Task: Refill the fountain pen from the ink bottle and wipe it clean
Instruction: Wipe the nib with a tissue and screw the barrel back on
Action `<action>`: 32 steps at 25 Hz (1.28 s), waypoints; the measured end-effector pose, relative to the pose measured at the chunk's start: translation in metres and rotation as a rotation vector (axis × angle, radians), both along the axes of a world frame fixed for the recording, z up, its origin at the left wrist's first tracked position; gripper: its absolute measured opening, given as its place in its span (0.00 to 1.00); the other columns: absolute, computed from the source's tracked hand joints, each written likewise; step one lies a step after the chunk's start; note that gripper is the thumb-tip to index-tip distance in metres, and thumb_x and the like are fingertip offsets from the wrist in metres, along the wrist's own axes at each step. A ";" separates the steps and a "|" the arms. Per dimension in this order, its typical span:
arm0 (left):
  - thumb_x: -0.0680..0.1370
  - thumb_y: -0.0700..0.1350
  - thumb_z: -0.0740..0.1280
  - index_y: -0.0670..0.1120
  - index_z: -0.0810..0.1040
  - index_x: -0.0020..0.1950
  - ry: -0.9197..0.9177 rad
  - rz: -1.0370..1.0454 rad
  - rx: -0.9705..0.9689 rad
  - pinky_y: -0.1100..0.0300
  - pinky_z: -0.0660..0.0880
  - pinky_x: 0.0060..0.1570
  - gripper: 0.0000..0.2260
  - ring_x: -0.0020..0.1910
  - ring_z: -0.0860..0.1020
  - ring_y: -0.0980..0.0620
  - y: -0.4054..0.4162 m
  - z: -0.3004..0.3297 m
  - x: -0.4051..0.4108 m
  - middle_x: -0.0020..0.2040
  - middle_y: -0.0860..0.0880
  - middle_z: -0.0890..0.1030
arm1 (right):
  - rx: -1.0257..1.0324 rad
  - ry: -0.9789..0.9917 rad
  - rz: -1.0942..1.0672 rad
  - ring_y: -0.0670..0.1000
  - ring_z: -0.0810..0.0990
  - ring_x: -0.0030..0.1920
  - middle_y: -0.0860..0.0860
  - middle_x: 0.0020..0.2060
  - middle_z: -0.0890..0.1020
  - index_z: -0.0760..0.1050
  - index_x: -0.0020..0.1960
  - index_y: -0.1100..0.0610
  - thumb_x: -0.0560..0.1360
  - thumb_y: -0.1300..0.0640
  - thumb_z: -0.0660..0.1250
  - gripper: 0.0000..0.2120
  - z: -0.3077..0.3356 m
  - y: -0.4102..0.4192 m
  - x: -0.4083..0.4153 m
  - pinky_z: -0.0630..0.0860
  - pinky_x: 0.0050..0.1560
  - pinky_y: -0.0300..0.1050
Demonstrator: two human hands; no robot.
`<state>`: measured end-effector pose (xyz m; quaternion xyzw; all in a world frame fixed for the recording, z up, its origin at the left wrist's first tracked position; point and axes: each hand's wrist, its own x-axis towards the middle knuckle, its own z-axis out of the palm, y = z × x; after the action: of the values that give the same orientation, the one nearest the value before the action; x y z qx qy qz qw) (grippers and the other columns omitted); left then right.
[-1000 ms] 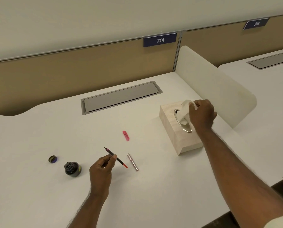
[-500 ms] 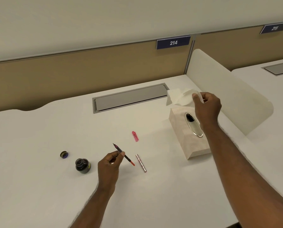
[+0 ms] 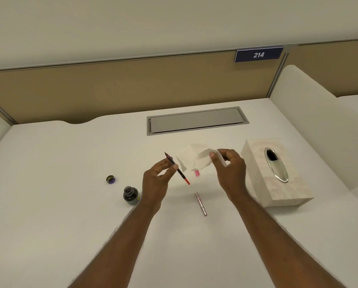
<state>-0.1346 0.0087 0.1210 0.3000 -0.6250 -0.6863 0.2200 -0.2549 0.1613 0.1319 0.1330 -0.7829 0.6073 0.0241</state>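
Observation:
My left hand (image 3: 156, 179) pinches the thin inner part of the fountain pen (image 3: 177, 169) above the desk, nib up and to the left, red end down. A white tissue (image 3: 194, 160) hangs from the fingers of my right hand (image 3: 229, 170), just right of the pen and not touching it. The open ink bottle (image 3: 130, 195) stands on the desk left of my left wrist. Its cap (image 3: 111, 179) lies further left. The silver pen barrel (image 3: 201, 203) lies on the desk between my forearms. A small pink pen piece (image 3: 197, 173) lies partly under the tissue.
A pale tissue box (image 3: 278, 192) with an oval metal slot stands on the right of the white desk (image 3: 49, 215). A grey cable flap (image 3: 196, 121) sits at the back. A white divider panel (image 3: 311, 121) rises on the right.
My right hand pulled a tissue out of the box and carried it left, close to the pen. My left hand raised the pen slightly. The camera turned left.

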 end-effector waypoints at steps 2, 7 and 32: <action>0.75 0.42 0.73 0.55 0.85 0.47 0.036 -0.011 0.029 0.71 0.73 0.53 0.07 0.54 0.80 0.66 -0.003 0.002 -0.002 0.50 0.60 0.85 | 0.015 0.050 0.015 0.46 0.78 0.43 0.48 0.42 0.81 0.79 0.45 0.54 0.74 0.55 0.70 0.03 -0.005 -0.008 0.010 0.71 0.44 0.30; 0.74 0.42 0.74 0.49 0.86 0.47 -0.029 0.055 -0.006 0.76 0.73 0.42 0.03 0.41 0.82 0.68 -0.007 -0.001 -0.003 0.40 0.60 0.86 | 0.019 0.114 0.056 0.40 0.77 0.42 0.49 0.40 0.81 0.79 0.44 0.55 0.73 0.57 0.71 0.02 -0.014 -0.021 0.027 0.68 0.43 0.24; 0.76 0.37 0.71 0.42 0.84 0.44 -0.089 -0.184 -0.082 0.63 0.74 0.45 0.03 0.36 0.78 0.57 -0.037 -0.015 0.016 0.37 0.52 0.84 | -0.067 -0.716 0.842 0.51 0.78 0.48 0.52 0.47 0.78 0.71 0.44 0.52 0.66 0.56 0.75 0.13 -0.017 -0.023 -0.017 0.79 0.50 0.50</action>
<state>-0.1187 -0.0287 0.1056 0.2622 -0.6868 -0.6633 0.1402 -0.2718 0.1380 0.1150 0.2187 -0.6017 0.5962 -0.4844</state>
